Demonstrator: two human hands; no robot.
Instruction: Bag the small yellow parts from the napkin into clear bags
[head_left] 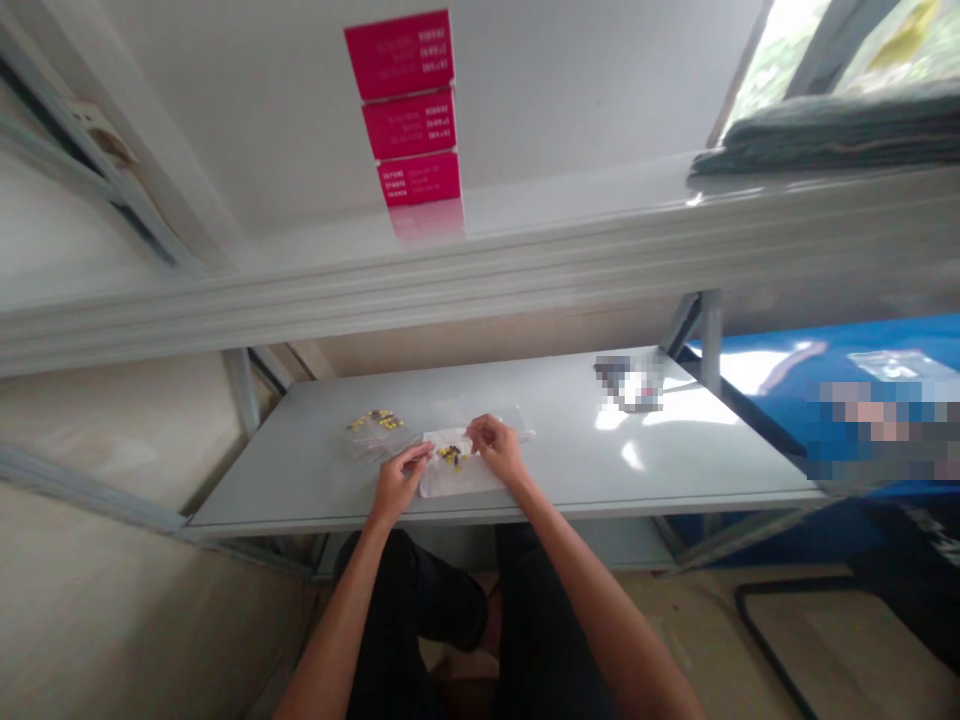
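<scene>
A white sheet or flat bag (442, 482) lies near the front edge of the grey table, with a small heap of yellow and black pieces (450, 456) on it, too small to name. At the sheet's left edge rests my left hand (401, 482), its fingers stretched toward the heap. My right hand (495, 447) is over the sheet's right side with curled fingers, the tips drawn together; anything between them is too small to make out. Left of the sheet lie clear plastic bags (382, 443), and behind them more yellow and dark pieces (379, 418). Another clear bag (517, 422) shows beyond my right hand.
Above the grey table (585, 470) runs a shelf (300, 300) bearing stacked pink boxes (412, 120) and folded dark cloth (825, 130). A blurred-out item (630, 383) lies at the table's back right. A blue table (772, 380) and a chair frame (795, 588) stand to the right.
</scene>
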